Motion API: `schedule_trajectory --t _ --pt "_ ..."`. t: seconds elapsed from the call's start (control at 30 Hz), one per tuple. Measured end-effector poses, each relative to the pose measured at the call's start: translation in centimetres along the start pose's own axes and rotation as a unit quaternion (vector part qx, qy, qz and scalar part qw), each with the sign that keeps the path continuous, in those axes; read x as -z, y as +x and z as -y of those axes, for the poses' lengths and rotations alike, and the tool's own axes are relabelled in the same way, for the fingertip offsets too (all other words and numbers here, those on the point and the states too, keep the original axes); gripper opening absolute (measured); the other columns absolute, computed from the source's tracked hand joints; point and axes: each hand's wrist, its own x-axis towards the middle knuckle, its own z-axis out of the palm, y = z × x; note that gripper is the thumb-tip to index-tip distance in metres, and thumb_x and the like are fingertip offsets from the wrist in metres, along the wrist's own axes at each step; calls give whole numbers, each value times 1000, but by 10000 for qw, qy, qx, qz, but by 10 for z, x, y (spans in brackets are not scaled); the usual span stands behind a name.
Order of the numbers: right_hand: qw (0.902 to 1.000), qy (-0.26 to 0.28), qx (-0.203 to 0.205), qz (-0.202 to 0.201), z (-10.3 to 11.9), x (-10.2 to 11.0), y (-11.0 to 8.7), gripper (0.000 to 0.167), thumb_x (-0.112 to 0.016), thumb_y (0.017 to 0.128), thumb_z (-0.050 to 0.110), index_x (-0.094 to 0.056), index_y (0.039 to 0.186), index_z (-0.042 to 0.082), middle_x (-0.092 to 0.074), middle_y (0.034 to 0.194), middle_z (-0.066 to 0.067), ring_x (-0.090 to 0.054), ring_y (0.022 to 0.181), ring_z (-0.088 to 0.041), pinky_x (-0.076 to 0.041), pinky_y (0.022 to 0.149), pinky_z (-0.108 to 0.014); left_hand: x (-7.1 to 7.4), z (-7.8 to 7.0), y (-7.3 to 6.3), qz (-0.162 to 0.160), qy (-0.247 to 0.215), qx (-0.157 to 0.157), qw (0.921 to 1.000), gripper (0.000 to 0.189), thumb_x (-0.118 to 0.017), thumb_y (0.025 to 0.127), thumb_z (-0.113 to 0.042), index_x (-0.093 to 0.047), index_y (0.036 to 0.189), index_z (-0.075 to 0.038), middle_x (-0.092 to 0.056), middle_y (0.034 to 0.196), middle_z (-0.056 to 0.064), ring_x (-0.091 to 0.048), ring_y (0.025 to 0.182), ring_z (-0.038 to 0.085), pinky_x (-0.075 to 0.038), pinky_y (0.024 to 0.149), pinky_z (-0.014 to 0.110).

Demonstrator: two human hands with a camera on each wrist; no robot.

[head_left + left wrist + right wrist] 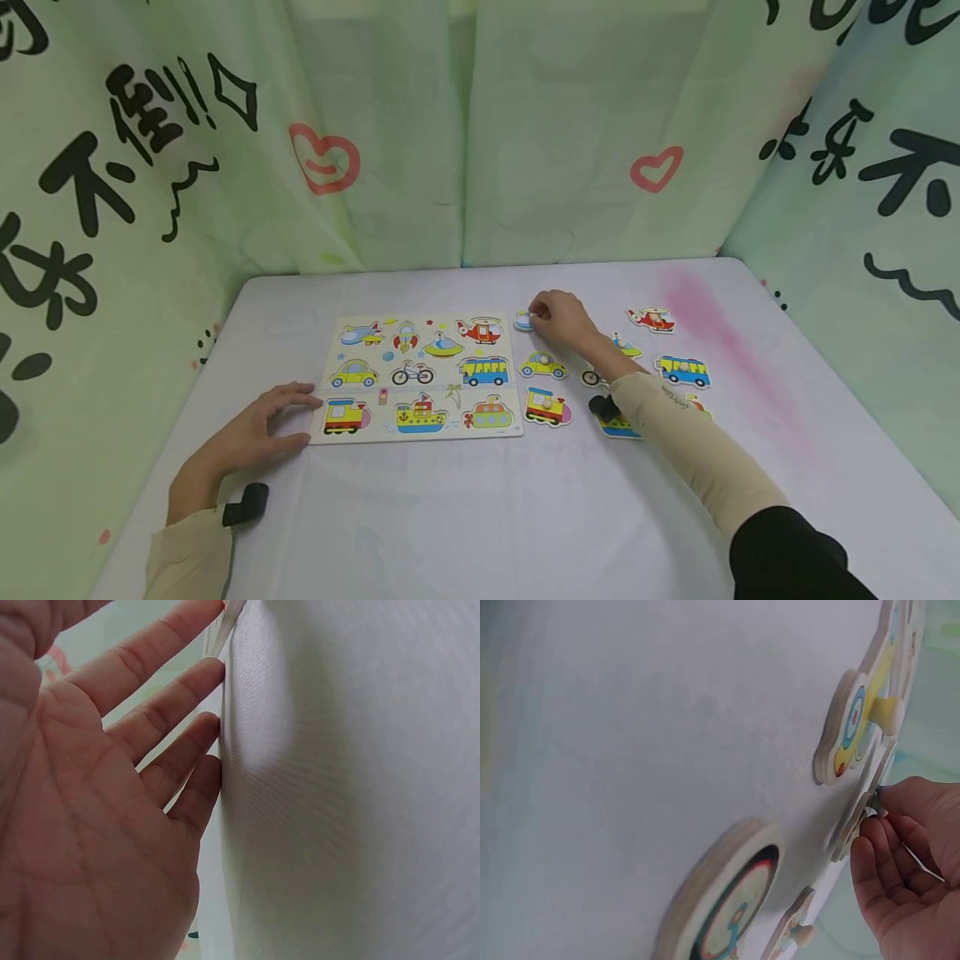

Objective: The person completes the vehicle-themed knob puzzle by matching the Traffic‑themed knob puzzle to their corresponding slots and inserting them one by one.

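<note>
My right hand (562, 318) pinches the small knob of a light-blue wooden puzzle piece (522, 321) just right of the puzzle board (420, 439). The fingers cover much of that piece; in the right wrist view it stands edge-on beneath the right hand's fingertips (881, 796). The board bears printed vehicles in three rows. At the board's left edge, my left hand (251, 429) rests with fingers extended, fingertips at the edge. The left wrist view shows its open palm (97, 817) beside the white cloth. Nearest the right hand lies the yellow car piece (543, 365).
More knobbed pieces lie right of the board: a train (547, 407), a red helicopter (652, 319), a blue bus (682, 371), a flying saucer (624, 346) and a bicycle (592, 378). The right forearm partly hides a boat piece (618, 428). Green curtains (465, 167) surround the table.
</note>
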Motion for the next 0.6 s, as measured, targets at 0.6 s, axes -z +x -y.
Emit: schedule_trajectory --t 0.6 --pt "9880 1456 442 -277 48 -12 -4 19 -69 97 13 -71 111 0 -70 100 -13 -64 91 -24 -54 81 -32 0 -3 0 58 39 81 9999 47 -81 86 -12 -65 129 -7 -43 153 24 -28 144 52 -25 111 76"
